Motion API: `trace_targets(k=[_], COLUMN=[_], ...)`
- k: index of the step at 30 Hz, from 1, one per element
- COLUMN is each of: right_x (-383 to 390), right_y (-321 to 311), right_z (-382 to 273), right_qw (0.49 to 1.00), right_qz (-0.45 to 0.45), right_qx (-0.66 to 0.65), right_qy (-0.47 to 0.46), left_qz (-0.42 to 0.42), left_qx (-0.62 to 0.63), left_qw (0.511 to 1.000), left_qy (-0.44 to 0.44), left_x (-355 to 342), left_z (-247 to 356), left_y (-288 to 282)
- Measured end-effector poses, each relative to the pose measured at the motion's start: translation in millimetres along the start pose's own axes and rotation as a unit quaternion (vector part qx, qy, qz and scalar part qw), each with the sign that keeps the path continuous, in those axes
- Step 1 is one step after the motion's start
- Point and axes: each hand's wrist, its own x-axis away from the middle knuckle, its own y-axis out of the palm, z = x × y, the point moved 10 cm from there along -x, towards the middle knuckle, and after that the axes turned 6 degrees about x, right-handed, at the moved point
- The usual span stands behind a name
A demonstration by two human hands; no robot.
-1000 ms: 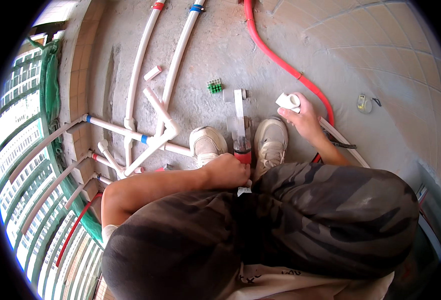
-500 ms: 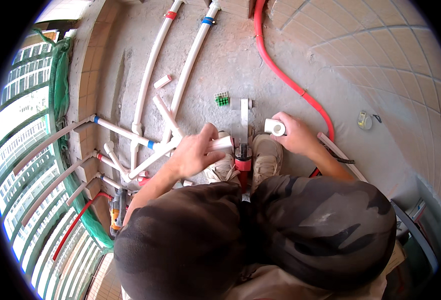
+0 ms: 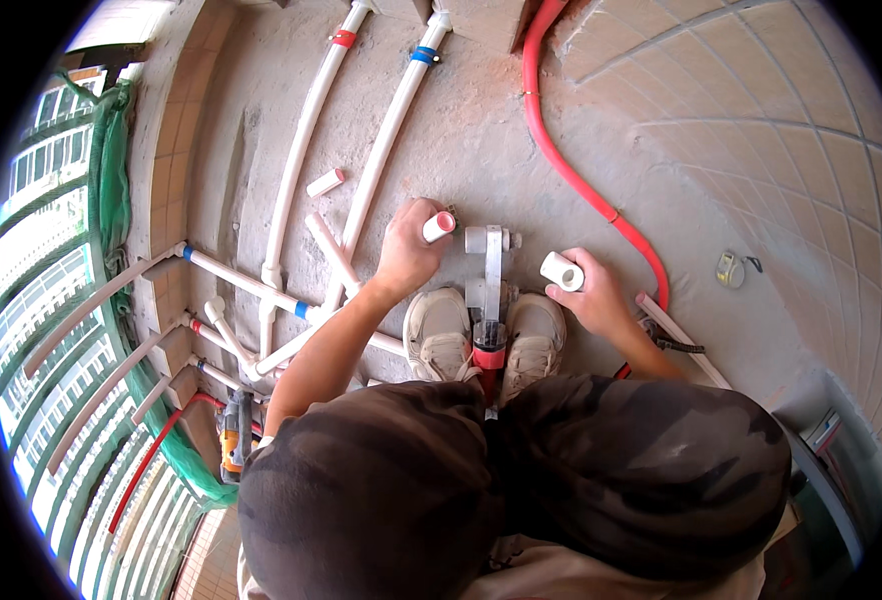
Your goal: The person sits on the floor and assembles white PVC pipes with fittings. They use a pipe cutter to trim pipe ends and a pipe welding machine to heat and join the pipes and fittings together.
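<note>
**White plastic pipe piece (image 3: 439, 228) and white plastic fitting (image 3: 561, 270) held apart**

The left hand (image 3: 409, 245) has its fingers curled closed around the pipe piece, its pink-lined open end showing, left of the flat silver plate (image 3: 493, 262) on a red-and-black tool (image 3: 489, 356). The right hand (image 3: 591, 290) has its fingers closed on the fitting, a round opening visible, right of that plate. The tool sits between two beige laced shoes (image 3: 439, 330) above the grey concrete floor (image 3: 601, 130). Farther right curves a thick red tube (image 3: 581, 185).
</note>
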Motion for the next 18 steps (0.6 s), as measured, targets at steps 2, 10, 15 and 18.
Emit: trace_targets(k=[2, 10, 15, 18], right_x=[2, 10, 11, 6], right_y=[-1, 7, 21, 34], right_z=[5, -5, -19, -22], right_qw=[1.000, 0.995, 0.987, 0.981], right_qz=[0.008, -0.019, -0.036, -0.054], right_qx=[-0.010, 0.067, 0.092, 0.136], right_qy=[0.004, -0.066, -0.127, -0.130], left_qz=[0.035, -0.078, -0.222, -0.230], left_qx=[0.021, -0.026, 0.049, 0.136], left_qw=[0.999, 0.983, 0.950, 0.925], left_qy=[-0.014, -0.166, -0.215, -0.271], left_x=[-10, -42, 63, 85], left_z=[-1, 12, -20, -26], left_y=[-10, -29, -22, -8])
